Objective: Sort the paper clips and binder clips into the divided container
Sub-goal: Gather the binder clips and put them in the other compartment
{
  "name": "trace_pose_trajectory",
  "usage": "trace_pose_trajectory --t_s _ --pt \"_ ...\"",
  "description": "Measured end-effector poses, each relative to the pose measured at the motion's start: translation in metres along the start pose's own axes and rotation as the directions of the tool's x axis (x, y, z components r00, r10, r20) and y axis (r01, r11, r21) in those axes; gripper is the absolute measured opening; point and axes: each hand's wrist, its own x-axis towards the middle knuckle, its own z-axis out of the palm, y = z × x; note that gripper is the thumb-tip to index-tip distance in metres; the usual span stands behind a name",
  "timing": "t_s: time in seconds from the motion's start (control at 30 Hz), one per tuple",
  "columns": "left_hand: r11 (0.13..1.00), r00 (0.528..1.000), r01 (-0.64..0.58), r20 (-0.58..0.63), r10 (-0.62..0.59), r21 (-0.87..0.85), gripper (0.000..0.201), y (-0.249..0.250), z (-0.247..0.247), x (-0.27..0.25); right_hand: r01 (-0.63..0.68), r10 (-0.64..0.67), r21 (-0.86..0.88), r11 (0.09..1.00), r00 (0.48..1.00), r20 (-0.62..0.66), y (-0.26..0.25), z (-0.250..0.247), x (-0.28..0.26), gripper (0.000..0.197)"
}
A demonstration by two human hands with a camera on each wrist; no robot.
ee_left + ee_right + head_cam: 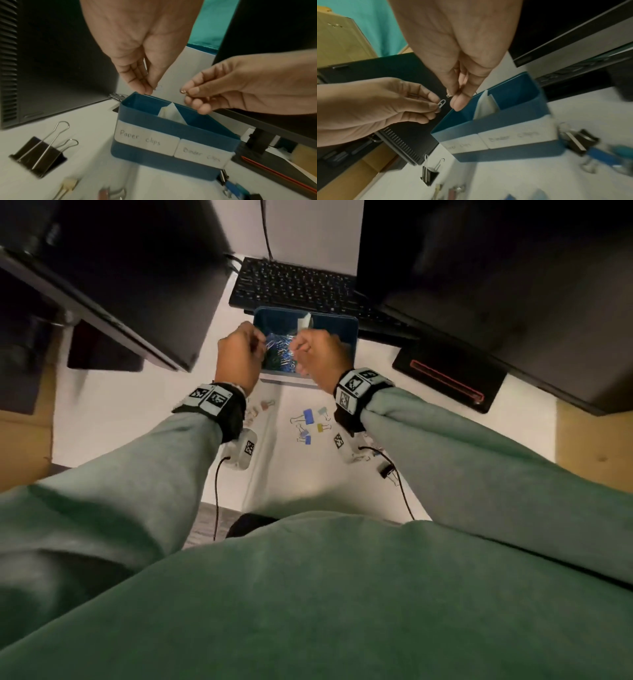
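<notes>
**A:** Start at the left. What is the left hand (pixel 373 106) doing?

**B:** Its thumb and fingers are pinched on a silver paper clip (pixel 441 103), held above the left end of the blue container (pixel 171 157).

**A:** And the right hand (pixel 458 56)?

**B:** Just beside it, fingers drawn together and pointing down, pinching a second small clip (pixel 449 95) over the same end. How much of that clip lies inside the fingers I cannot tell.

**A:** So two clips in the air. The container?

**B:** One box on the white desk (pixel 137 412), two compartments split by a white divider (pixel 171 113). Two labels on the front: "Paper clips" (pixel 145 139) on the left, the binder clips label (pixel 202 155) on the right. From the head view a heap of paper clips (pixel 279 352) lies in the left compartment, too tangled to count.

**A:** Loose on the desk?

**B:** One large black binder clip (pixel 39 155) to the left. Nearer the person, small coloured binder clips: two blue (pixel 309 416), one yellow (pixel 322 427), one teal (pixel 323 411), one pinkish (pixel 265 405). One more black one (pixel 387 471) sits farthest right.
</notes>
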Motion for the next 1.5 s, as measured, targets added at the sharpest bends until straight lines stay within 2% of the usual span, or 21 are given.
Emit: trace_pose_trajectory --t_s 0.07,0.17,0.27,0.33,0.4,0.47,0.5,0.57,0.6,0.63,0.7,0.77,0.87,0.97,1.07,1.13,1.27,1.37,1.5 --pt "1.0 0.999 0.01 0.039 -0.011 0.013 0.022 -0.004 0.0 0.011 0.005 -0.005 -0.033 0.999 1.0 0.004 -0.012 0.014 0.014 0.02" --pt "0.998 0.997 -0.003 0.075 -0.001 0.061 0.033 -0.021 -0.005 0.016 0.084 -0.086 -0.167 0.982 0.996 -0.007 -0.011 0.015 0.015 0.02" --pt "0.982 0.998 0.059 0.023 -0.064 0.178 0.039 -0.065 -0.02 0.004 0.095 -0.148 -0.306 0.947 0.977 -0.155 0.023 -0.012 -0.011 0.019" --pt "0.945 0.984 0.116 0.093 -0.151 0.305 0.055 -0.1 -0.025 -0.011 0.008 -0.112 -0.343 0.939 0.952 -0.285 0.059 -0.04 -0.041 0.02" --pt "0.918 0.939 0.119 0.257 -0.227 0.377 0.08 -0.123 -0.021 -0.026 -0.16 -0.03 -0.44 0.884 0.918 -0.394 0.101 -0.068 -0.075 0.025" --pt "0.924 0.905 0.055 0.371 -0.206 0.379 0.094 -0.128 -0.01 -0.037 -0.382 0.126 -0.532 0.756 0.882 -0.454 0.142 -0.088 -0.105 0.041" --pt "0.929 0.9 0.011 0.4 -0.171 0.371 0.096 -0.125 -0.003 -0.041 -0.498 0.25 -0.538 0.68 0.847 -0.469 0.158 -0.094 -0.117 0.051" --pt "0.928 0.896 -0.063 0.431 -0.11 0.367 0.095 -0.113 0.011 -0.049 -0.679 0.5 -0.487 0.549 0.734 -0.46 0.18 -0.098 -0.134 0.066" --pt "0.928 0.895 -0.08 0.436 -0.093 0.364 0.095 -0.107 0.018 -0.052 -0.719 0.579 -0.463 0.518 0.693 -0.429 0.184 -0.096 -0.139 0.071" --pt "0.932 0.894 -0.087 0.44 -0.083 0.353 0.095 -0.102 0.025 -0.054 -0.725 0.612 -0.454 0.517 0.684 -0.396 0.186 -0.092 -0.14 0.074" --pt "0.931 0.876 -0.118 0.478 -0.066 0.345 0.092 -0.092 0.039 -0.059 -0.671 0.578 -0.478 0.567 0.737 -0.35 0.182 -0.08 -0.138 0.077" --pt "0.923 0.857 -0.159 0.513 -0.047 0.351 0.079 -0.082 0.05 -0.063 -0.598 0.522 -0.508 0.62 0.798 -0.301 0.171 -0.065 -0.131 0.083" --pt "0.943 0.858 -0.18 0.513 0.012 0.28 0.051 -0.068 0.061 -0.069 -0.533 0.516 -0.481 0.696 0.837 -0.181 0.149 -0.044 -0.118 0.09" --pt "0.952 0.857 -0.217 0.509 0.079 0.217 0.04 -0.056 0.069 -0.072 -0.487 0.498 -0.441 0.754 0.862 -0.101 0.139 -0.027 -0.106 0.08" --pt "0.966 0.84 -0.203 0.536 0.088 0.16 0.036 -0.044 0.071 -0.074 -0.472 0.492 -0.387 0.792 0.869 -0.052 0.137 -0.022 -0.1 0.054" --pt "0.972 0.841 -0.203 0.529 0.111 0.119 0.034 -0.033 0.066 -0.076 -0.466 0.486 -0.347 0.814 0.873 -0.031 0.139 -0.024 -0.1 0.046" --pt "0.966 0.838 -0.256 0.492 0.237 -0.03 0.034 0.005 0.047 -0.073 -0.442 0.446 -0.2 0.874 0.894 -0.025 0.152 -0.037 -0.106 0.031" --pt "0.963 0.882 -0.259 0.387 0.269 -0.08 0.038 0.043 0.039 -0.046 -0.446 0.443 -0.079 0.892 0.895 -0.049 0.162 -0.045 -0.111 0.022" --pt "0.969 0.905 -0.248 0.36 0.229 0.008 0.053 0.065 0.041 -0.003 -0.437 0.439 0.067 0.897 0.898 -0.03 0.15 -0.055 -0.113 0.018"
